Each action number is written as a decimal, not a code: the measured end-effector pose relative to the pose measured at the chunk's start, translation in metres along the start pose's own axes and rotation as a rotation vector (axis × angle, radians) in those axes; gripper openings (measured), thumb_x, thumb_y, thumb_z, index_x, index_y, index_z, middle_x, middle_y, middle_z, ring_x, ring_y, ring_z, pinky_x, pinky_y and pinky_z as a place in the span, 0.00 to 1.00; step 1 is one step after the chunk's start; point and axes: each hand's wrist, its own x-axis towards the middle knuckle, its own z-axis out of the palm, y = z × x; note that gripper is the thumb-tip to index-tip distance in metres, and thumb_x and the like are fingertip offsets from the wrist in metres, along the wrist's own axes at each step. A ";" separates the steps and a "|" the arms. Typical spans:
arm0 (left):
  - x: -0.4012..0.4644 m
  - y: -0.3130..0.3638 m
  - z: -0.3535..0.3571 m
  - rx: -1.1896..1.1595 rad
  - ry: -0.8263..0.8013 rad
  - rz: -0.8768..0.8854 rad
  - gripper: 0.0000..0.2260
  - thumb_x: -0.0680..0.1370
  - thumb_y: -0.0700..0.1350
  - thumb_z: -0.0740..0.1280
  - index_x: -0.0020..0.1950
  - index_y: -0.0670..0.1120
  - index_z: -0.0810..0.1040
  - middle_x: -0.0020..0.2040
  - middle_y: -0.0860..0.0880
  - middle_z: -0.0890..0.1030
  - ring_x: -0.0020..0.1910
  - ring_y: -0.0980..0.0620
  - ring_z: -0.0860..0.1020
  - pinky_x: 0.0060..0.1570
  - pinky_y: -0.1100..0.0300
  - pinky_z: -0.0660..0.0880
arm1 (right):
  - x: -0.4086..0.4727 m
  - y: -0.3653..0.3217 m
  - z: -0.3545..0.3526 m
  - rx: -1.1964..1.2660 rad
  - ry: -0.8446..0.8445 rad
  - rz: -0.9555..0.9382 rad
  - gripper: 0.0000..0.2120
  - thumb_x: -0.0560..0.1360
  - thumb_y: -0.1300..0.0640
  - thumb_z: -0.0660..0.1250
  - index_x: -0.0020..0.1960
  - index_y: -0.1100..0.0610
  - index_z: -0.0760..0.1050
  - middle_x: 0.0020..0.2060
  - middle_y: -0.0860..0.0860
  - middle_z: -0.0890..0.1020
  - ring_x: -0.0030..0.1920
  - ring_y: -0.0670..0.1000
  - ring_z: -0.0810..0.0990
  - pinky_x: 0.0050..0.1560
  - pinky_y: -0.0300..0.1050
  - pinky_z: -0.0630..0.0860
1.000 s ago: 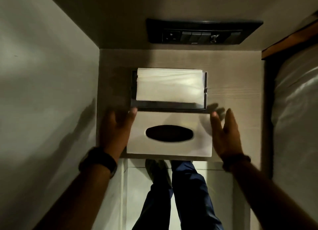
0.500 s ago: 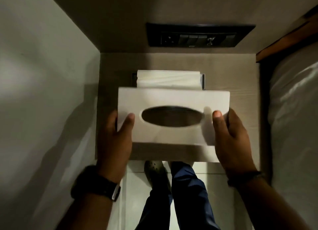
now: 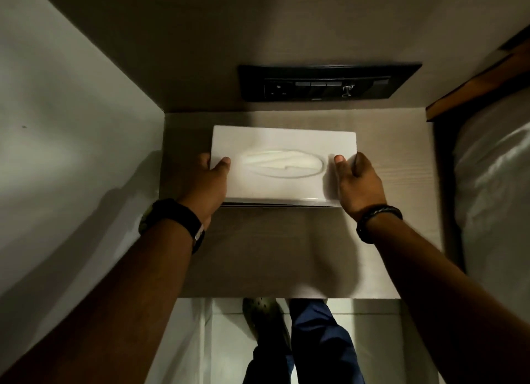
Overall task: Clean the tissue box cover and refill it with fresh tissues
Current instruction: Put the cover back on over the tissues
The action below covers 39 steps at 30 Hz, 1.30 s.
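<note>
Got my left hand (image 3: 205, 182) and right hand (image 3: 358, 182) each grasping an end of the tissue box cover (image 3: 284, 165), sat on the desk (image 3: 272, 254), tissues (image 3: 282, 165) showing through the slot.

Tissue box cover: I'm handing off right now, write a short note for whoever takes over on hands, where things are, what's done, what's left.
Left hand: grips the left end of the tissue box cover, thumb on top.
Right hand: grips the right end, thumb on top.
Position: the cover sits over the tissues, which show through the oval slot, on the bedside table. A dark base edge shows under the cover's near edge.
Done: fresh stack is in and the cover is on.
Left: check that the cover is fully seated, let go, perhaps pull the first tissue up through the slot. Whether cleaning was finished cannot be told from this view.
</note>
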 end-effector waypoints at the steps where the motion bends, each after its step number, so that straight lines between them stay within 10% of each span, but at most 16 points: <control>1: -0.001 -0.003 0.001 0.004 0.022 0.005 0.17 0.81 0.50 0.58 0.70 0.47 0.67 0.62 0.47 0.73 0.51 0.51 0.71 0.43 0.61 0.69 | -0.001 0.001 0.000 -0.007 -0.004 0.000 0.13 0.80 0.46 0.58 0.47 0.56 0.63 0.44 0.52 0.73 0.44 0.53 0.71 0.46 0.42 0.63; 21: -0.005 -0.032 0.000 0.067 0.059 -0.024 0.15 0.79 0.52 0.63 0.62 0.48 0.73 0.54 0.49 0.75 0.51 0.49 0.74 0.45 0.57 0.72 | -0.001 0.022 0.009 -0.022 0.039 -0.033 0.24 0.75 0.42 0.52 0.67 0.53 0.65 0.49 0.56 0.80 0.52 0.62 0.78 0.53 0.56 0.75; 30: -0.006 -0.041 0.006 0.072 0.078 0.072 0.16 0.79 0.52 0.62 0.64 0.47 0.73 0.54 0.48 0.76 0.50 0.50 0.74 0.44 0.58 0.70 | -0.007 0.028 0.015 -0.205 0.102 -0.101 0.28 0.81 0.45 0.52 0.78 0.51 0.50 0.43 0.50 0.74 0.60 0.62 0.70 0.62 0.66 0.67; 39: -0.010 -0.047 0.012 -0.018 0.040 0.024 0.18 0.79 0.55 0.60 0.66 0.49 0.70 0.57 0.45 0.77 0.54 0.45 0.78 0.47 0.55 0.76 | -0.003 0.032 0.012 -0.262 0.063 -0.120 0.29 0.80 0.42 0.50 0.77 0.49 0.47 0.60 0.59 0.76 0.62 0.63 0.69 0.59 0.66 0.69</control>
